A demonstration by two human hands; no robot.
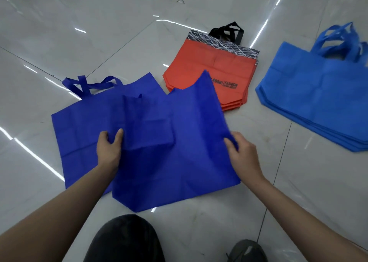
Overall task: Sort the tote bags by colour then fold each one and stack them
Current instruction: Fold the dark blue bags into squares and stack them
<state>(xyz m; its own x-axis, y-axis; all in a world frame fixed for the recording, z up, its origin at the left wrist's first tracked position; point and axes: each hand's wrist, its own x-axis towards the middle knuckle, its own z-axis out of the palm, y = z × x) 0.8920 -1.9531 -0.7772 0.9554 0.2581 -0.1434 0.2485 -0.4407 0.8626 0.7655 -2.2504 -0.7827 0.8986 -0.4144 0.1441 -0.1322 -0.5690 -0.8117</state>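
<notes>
Head cam looks down at our two hands on a dark blue tote bag on the shiny tiled floor. Our left hand pinches its left edge, thumb on top and fingers curled round the fabric. Our right hand grips the right edge, fingers curled into the cloth. That bag lies partly over a second dark blue bag, whose handles point up-left. Just beyond sits the orange stack with black handles, its near corner covered by our bag. The light blue stack lies off to the right. Our knee and a shoe show at the bottom.
</notes>
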